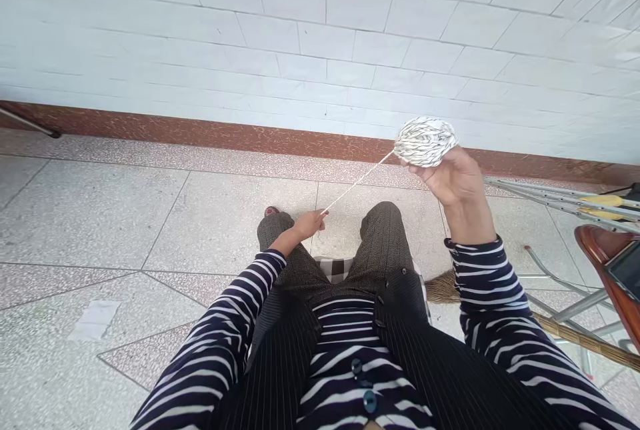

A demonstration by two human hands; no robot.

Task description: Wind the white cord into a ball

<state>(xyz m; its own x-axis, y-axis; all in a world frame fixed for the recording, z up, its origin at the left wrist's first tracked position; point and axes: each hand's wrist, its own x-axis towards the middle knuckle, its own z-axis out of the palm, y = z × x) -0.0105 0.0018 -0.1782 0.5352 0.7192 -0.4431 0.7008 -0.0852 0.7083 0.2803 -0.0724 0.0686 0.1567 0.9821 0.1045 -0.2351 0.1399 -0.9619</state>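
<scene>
My right hand is raised at chest height and grips a ball of white yarn flecked with black. A single taut strand runs from the ball down and to the left. My left hand pinches the low end of that strand near my left knee. I sit with both knees apart, in grey herringbone trousers and a dark striped top.
Speckled floor tiles spread ahead to a white tiled wall with a red-brown skirting. A broom lies at my right, beside metal crutches and a brown wooden chair edge. A checked cushion shows between my legs.
</scene>
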